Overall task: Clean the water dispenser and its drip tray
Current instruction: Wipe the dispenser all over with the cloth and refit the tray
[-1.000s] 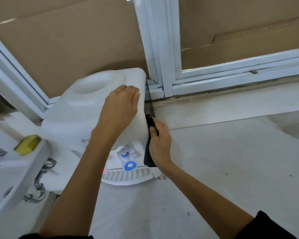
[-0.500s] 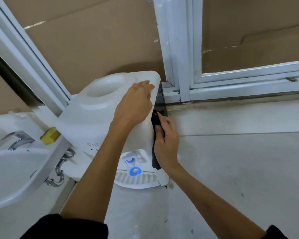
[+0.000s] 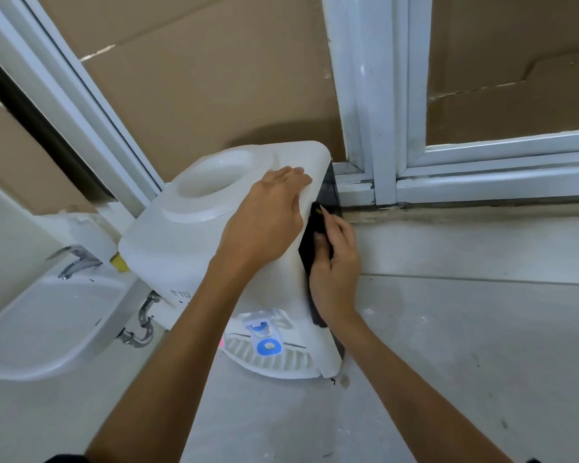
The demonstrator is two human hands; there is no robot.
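On the pale floor (image 3: 448,345), my flat left hand (image 3: 264,222) steadies the dispenser (image 3: 188,242); my right hand (image 3: 335,275) grips a dark cloth (image 3: 310,242) against its side; the drip tray (image 3: 274,364) looks untouched.

body: your two forearms bare from the bottom of the frame | hands: left hand (image 3: 264,222), right hand (image 3: 336,272), no gloves | sleeves: dark, at bottom edge

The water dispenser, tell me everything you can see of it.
The water dispenser is a white plastic countertop unit with a round bottle well on top, a dark side panel, a blue tap and a ribbed drip tray. It stands on the floor beside a sink. The left hand rests on top; the right hand presses a dark cloth against its side.
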